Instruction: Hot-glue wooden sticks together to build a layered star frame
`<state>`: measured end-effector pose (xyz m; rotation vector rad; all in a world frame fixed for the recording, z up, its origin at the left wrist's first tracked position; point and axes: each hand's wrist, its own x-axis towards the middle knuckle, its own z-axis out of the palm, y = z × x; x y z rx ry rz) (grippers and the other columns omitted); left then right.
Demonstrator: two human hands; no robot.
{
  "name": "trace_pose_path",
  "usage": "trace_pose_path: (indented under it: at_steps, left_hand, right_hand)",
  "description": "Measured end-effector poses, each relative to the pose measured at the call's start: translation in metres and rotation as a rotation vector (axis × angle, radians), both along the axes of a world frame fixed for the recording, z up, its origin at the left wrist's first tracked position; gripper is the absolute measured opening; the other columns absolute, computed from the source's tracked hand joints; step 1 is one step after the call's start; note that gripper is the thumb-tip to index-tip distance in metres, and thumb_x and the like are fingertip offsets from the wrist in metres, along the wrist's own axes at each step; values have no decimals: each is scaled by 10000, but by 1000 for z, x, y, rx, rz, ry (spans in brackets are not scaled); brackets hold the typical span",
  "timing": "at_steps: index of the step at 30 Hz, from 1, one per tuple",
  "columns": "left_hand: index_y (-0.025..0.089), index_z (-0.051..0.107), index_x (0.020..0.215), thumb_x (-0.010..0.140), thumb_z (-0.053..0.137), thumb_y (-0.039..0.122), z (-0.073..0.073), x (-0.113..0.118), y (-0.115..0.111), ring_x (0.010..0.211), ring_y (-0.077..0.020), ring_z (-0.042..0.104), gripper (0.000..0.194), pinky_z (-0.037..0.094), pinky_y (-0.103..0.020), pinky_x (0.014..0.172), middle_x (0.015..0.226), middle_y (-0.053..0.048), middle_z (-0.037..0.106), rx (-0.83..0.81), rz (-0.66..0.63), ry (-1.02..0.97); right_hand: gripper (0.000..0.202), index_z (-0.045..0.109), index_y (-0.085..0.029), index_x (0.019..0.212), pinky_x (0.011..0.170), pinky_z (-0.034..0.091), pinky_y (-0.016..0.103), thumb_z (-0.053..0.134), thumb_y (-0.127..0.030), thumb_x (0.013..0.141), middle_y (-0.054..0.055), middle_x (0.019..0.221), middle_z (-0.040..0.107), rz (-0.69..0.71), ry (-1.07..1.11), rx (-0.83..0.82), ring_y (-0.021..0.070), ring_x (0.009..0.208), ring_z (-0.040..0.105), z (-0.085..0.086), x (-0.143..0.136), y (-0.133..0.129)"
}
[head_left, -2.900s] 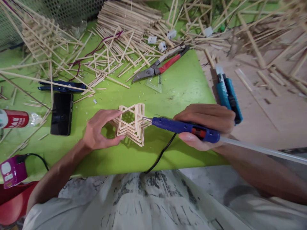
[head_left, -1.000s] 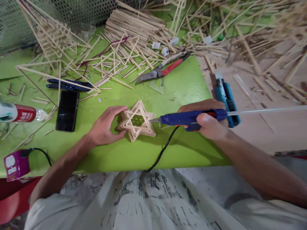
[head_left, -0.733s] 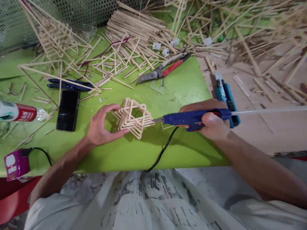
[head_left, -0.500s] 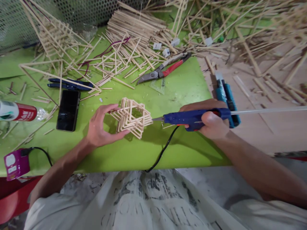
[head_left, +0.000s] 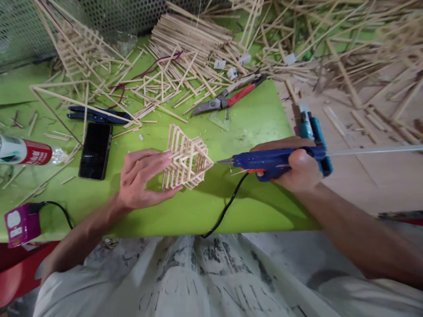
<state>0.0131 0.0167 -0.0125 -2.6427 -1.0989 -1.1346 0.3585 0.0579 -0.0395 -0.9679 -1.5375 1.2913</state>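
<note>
A small openwork frame [head_left: 189, 160] of stacked thin wooden sticks, star-like in outline, sits at the middle of the green tabletop. My left hand [head_left: 142, 178] grips its left side between thumb and fingers. In my right hand [head_left: 299, 169] is a blue hot glue gun [head_left: 271, 160], its metal nozzle aimed left, a short gap from the frame's right corner. A long clear glue stick [head_left: 373, 151] juts out of the gun's back, and a black cord [head_left: 226, 207] runs down from its handle over the table edge.
Red-handled pruning shears [head_left: 228, 99] lie beyond the frame, before a heap of sticks [head_left: 191, 39]. Leftward are a phone [head_left: 95, 151], dark-blue pliers [head_left: 97, 115], a bottle [head_left: 33, 152] and a purple power adapter [head_left: 22, 224]. Teal cutters [head_left: 315, 132] rest behind my right hand.
My left hand has turned the stick frame, so a pointed corner now faces right, and its fingers lie further over it. The glue gun has drawn back slightly to the right.
</note>
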Motion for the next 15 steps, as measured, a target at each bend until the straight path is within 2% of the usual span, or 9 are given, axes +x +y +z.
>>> trace_pose_path:
  at_steps: [3,7,11,15]
  left_hand:
    - [292,405,1641,802,945,479,1,0,0,1068,-316,746,1016,669,-507,767,1210,-88,814,39,-17,8]
    - [260,429,1622,796,953,482,-2,-1,3,1071,-306,736,1003,658,-487,841,1222,-102,802,-25,-6,14]
    - [239,476,1559,812,925,549,-14,-4,5,1124,-297,725,925,633,-488,970,1262,-98,769,-251,73,1]
    - [240,476,1553,782,912,648,-24,-8,5,1177,-302,711,975,628,-473,1000,1283,-100,751,-503,104,58]
  right_hand:
    - [567,822,-228,760,271,373,306,665,-757,888,52,556,692,-4,56,-19,188,351,563,2,-3,1]
    - [588,805,-210,694,260,354,305,701,-765,854,72,548,696,-29,81,-51,190,337,552,6,-6,0]
    - [608,792,-199,676,254,384,311,722,-787,817,85,562,715,-71,87,-85,201,337,564,3,-5,0]
    - [639,790,-200,695,261,398,318,721,-831,775,88,578,726,-101,55,-117,207,351,577,-4,-1,-1]
